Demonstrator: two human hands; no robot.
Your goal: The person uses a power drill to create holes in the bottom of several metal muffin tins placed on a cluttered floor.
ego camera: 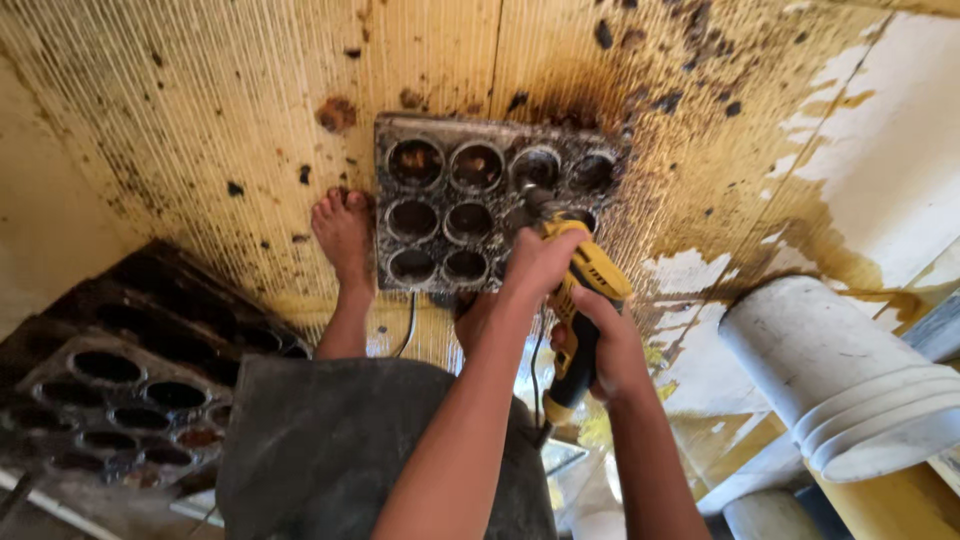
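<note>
- right hand (pixel 612 345) wraps drill (pixel 585 300) grip; left hand (pixel 538 262) clamps its front body, steadying the tool
- drill tip set in a cup of the muffin tray (pixel 480 205), lower right
- tray flat on stained floor (pixel 200 120); bare foot (pixel 342 235) touching its left edge, likely pinning it
- stacked trays (pixel 130 380) left; white bucket (pixel 840 370) right

The drill (pixel 583 300) in the grip was yellow with black parts. Just beyond it the muffin tray (pixel 480 205) was dark grey, crusted black and rust-brown. The ribbed floor (pixel 200 110) beneath was pale yellow, speckled black. Off to the right, the bucket (pixel 840 370) was white.
</note>
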